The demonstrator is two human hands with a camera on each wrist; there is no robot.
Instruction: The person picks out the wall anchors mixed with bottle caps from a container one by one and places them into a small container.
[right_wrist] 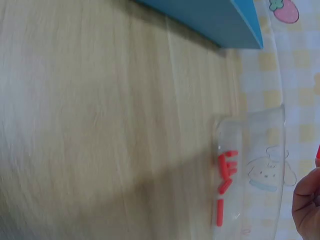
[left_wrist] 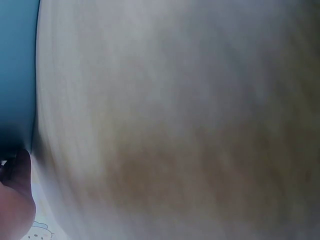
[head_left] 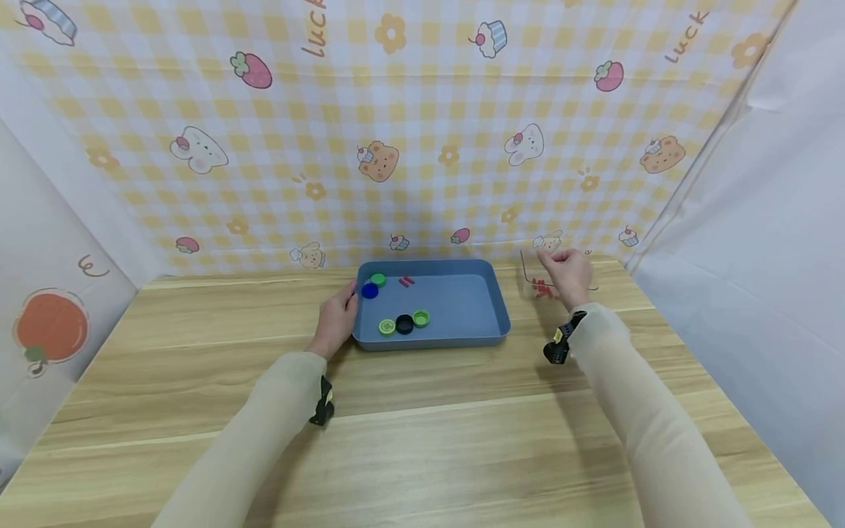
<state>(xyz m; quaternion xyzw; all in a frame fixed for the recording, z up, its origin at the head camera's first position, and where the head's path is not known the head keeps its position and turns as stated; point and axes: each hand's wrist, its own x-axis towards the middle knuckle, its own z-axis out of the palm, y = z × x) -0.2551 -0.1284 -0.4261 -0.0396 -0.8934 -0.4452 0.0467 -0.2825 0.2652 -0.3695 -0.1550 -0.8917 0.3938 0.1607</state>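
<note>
At the left end of a blue-grey tray (head_left: 436, 342), my left hand (head_left: 335, 317) holds the side wall, its fingertips at the rim. In the left wrist view the thumb (left_wrist: 21, 172) lies against the tray's wall; the other fingers are mostly hidden. Over a clear plastic box (right_wrist: 260, 200) to the right of the tray, my right hand (head_left: 569, 275) is raised and pinches a small red stick (right_wrist: 318, 151), which shows only at the right wrist view's edge. Several red sticks (right_wrist: 223, 167) lie at the bottom of the box.
Inside the tray are a blue cap (head_left: 370, 291), a green cap (head_left: 378, 280), two light green caps, a black cap (head_left: 405, 324) and a few red sticks (head_left: 406, 281). Behind the wooden table (head_left: 422, 440) hangs a checked cloth (head_left: 422, 110).
</note>
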